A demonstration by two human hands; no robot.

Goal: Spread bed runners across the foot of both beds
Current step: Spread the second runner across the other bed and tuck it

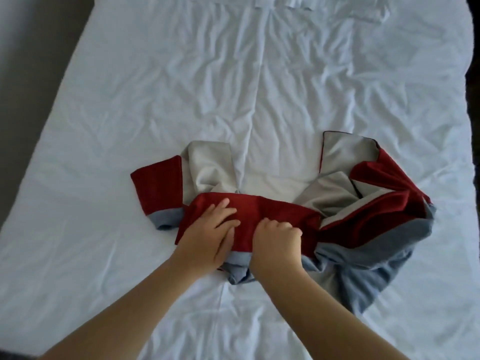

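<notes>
A bed runner (275, 209), dark red with a blue-grey border and pale grey underside, lies bunched and folded on the white bed (233, 87), near the foot. My left hand (210, 232) rests on its red middle band with the fingers spread and the thumb at the blue edge. Just to the right, my right hand (275, 241) is curled into a fist, gripping the same red band. The runner's left end (158, 190) is folded over. Its right end (376, 203) is heaped in loose folds.
The wrinkled white sheet covers the whole bed, with a pillow edge (298, 3) at the far end. A grey floor strip (23, 74) runs along the left side. A dark strip (474, 100) borders the bed's right edge.
</notes>
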